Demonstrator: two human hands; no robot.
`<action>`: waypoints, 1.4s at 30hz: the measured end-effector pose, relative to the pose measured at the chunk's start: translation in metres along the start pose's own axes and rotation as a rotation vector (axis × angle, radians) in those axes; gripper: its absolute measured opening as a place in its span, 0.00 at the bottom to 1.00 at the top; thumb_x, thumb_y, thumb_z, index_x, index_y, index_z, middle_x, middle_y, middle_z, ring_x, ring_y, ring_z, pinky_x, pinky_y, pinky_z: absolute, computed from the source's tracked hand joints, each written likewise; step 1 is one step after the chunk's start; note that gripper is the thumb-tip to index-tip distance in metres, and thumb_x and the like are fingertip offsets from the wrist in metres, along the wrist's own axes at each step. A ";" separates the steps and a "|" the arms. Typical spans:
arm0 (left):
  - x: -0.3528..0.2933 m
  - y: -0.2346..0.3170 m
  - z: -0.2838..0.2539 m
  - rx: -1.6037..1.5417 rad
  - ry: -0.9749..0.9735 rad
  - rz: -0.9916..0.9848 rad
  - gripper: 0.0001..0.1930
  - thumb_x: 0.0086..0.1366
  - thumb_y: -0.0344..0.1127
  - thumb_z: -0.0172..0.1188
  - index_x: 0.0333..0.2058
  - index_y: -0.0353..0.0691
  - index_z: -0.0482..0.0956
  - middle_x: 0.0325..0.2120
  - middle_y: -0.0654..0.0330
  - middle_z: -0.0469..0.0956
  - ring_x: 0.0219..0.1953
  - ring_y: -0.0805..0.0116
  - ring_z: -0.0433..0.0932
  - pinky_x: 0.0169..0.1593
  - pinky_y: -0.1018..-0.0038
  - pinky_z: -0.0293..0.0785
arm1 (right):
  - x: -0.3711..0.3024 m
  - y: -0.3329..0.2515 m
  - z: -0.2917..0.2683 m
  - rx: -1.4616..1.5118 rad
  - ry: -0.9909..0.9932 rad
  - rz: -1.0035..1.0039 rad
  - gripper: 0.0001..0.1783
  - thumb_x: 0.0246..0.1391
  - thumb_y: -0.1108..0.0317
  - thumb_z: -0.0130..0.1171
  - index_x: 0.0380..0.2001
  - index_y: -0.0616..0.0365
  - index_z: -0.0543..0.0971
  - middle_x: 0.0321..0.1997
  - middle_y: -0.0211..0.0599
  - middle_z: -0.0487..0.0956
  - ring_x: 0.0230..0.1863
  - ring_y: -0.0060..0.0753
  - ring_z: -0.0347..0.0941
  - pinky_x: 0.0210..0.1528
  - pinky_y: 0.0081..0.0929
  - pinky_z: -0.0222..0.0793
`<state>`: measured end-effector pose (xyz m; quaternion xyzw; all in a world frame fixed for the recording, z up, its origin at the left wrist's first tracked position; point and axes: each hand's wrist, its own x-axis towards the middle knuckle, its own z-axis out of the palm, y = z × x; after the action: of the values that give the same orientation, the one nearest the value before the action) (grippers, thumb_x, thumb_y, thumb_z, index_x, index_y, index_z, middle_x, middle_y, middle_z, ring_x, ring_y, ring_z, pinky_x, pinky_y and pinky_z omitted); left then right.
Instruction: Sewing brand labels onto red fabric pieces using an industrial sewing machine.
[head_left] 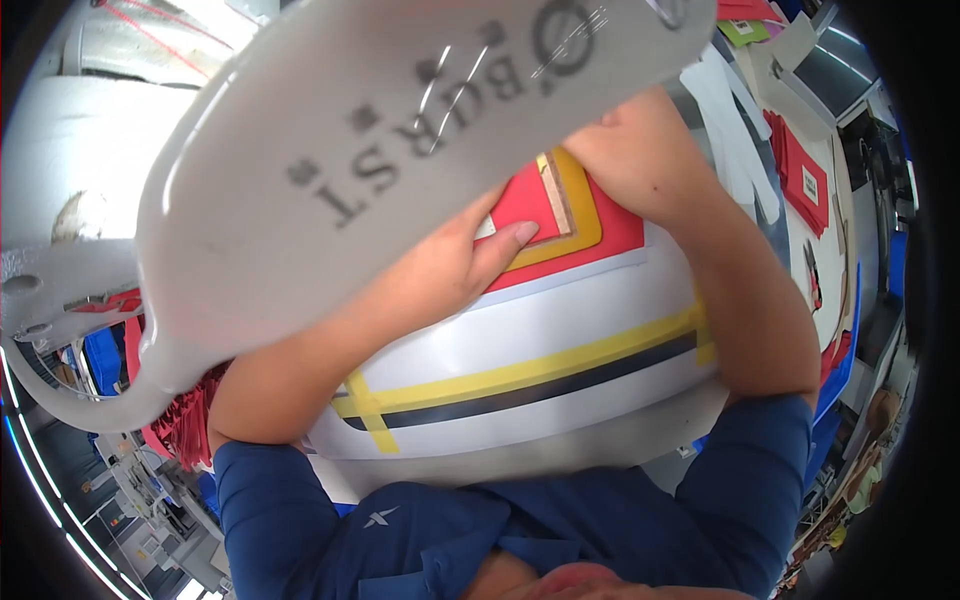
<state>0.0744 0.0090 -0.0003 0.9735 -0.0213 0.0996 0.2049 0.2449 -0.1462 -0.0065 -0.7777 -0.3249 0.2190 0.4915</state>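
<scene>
My left hand reaches in under a large pale-grey machine arm, its thumb stretched out flat on a red piece. The machine arm hides its other fingers. Around the red piece lies a yellow frame with rounded corners and a tan inner edge. A larger red sheet is beneath the frame. My right hand is at the frame's upper right corner, its fingers mostly hidden behind the machine arm. White sheeting covers the surface under the work, with yellow tape and a black strip across it.
The glossy pale machine arm crosses above my hands, with dark lettering on it. To the right, red pieces and a dark-handled tool lie on a side table. A bundle of red pieces hangs at the left.
</scene>
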 end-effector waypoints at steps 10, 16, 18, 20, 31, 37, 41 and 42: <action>0.007 0.004 -0.005 -0.145 -0.082 -0.143 0.30 0.65 0.47 0.74 0.62 0.43 0.82 0.40 0.56 0.75 0.44 0.53 0.76 0.49 0.60 0.74 | -0.006 -0.009 -0.001 0.004 -0.017 0.066 0.10 0.58 0.69 0.60 0.36 0.66 0.82 0.28 0.43 0.84 0.29 0.33 0.79 0.34 0.35 0.74; 0.003 0.001 0.004 -0.050 0.033 -0.054 0.28 0.65 0.45 0.74 0.61 0.43 0.83 0.42 0.56 0.77 0.46 0.53 0.77 0.53 0.59 0.73 | -0.009 -0.014 -0.008 -0.117 -0.126 0.096 0.10 0.59 0.69 0.61 0.38 0.66 0.81 0.29 0.43 0.84 0.30 0.39 0.80 0.35 0.39 0.73; -0.006 -0.002 -0.001 0.044 0.008 -0.011 0.28 0.65 0.45 0.73 0.61 0.40 0.82 0.46 0.55 0.78 0.48 0.52 0.77 0.53 0.59 0.73 | -0.017 -0.022 -0.012 -0.248 -0.157 0.014 0.10 0.60 0.69 0.61 0.40 0.65 0.81 0.31 0.43 0.83 0.32 0.43 0.80 0.36 0.41 0.74; -0.014 -0.005 -0.002 0.127 -0.011 0.029 0.28 0.66 0.45 0.73 0.61 0.38 0.81 0.50 0.54 0.78 0.49 0.52 0.77 0.54 0.58 0.73 | -0.028 -0.027 -0.012 -0.391 -0.189 -0.066 0.10 0.62 0.69 0.62 0.41 0.64 0.81 0.33 0.43 0.83 0.33 0.46 0.80 0.37 0.43 0.75; -0.010 0.001 -0.007 0.183 -0.048 0.049 0.29 0.66 0.42 0.64 0.62 0.32 0.77 0.50 0.49 0.80 0.49 0.53 0.79 0.53 0.62 0.77 | -0.052 -0.032 0.007 -0.762 -0.162 -0.498 0.16 0.56 0.69 0.68 0.46 0.65 0.82 0.34 0.44 0.79 0.30 0.45 0.81 0.31 0.40 0.76; -0.019 -0.003 0.011 0.200 -0.055 0.057 0.33 0.60 0.42 0.64 0.61 0.28 0.77 0.54 0.51 0.78 0.51 0.57 0.77 0.52 0.67 0.79 | -0.055 -0.033 0.012 -0.903 -0.109 -0.645 0.10 0.51 0.71 0.66 0.37 0.63 0.80 0.31 0.43 0.77 0.28 0.43 0.80 0.27 0.38 0.74; -0.037 0.016 -0.016 0.214 -0.005 0.021 0.34 0.66 0.49 0.67 0.62 0.28 0.77 0.56 0.48 0.78 0.55 0.53 0.78 0.59 0.58 0.76 | -0.050 -0.031 0.019 -0.931 -0.134 -0.613 0.07 0.52 0.72 0.63 0.36 0.62 0.81 0.32 0.45 0.79 0.28 0.46 0.80 0.29 0.41 0.75; -0.044 0.020 -0.022 0.223 0.003 0.009 0.34 0.66 0.49 0.67 0.62 0.28 0.77 0.56 0.48 0.78 0.55 0.53 0.78 0.59 0.58 0.76 | -0.051 -0.030 0.020 -0.920 -0.135 -0.611 0.06 0.52 0.72 0.62 0.34 0.60 0.81 0.32 0.47 0.80 0.28 0.47 0.80 0.30 0.42 0.75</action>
<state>0.0259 -0.0006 0.0183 0.9900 -0.0143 0.1036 0.0948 0.1876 -0.1618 0.0137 -0.7670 -0.6283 -0.0487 0.1204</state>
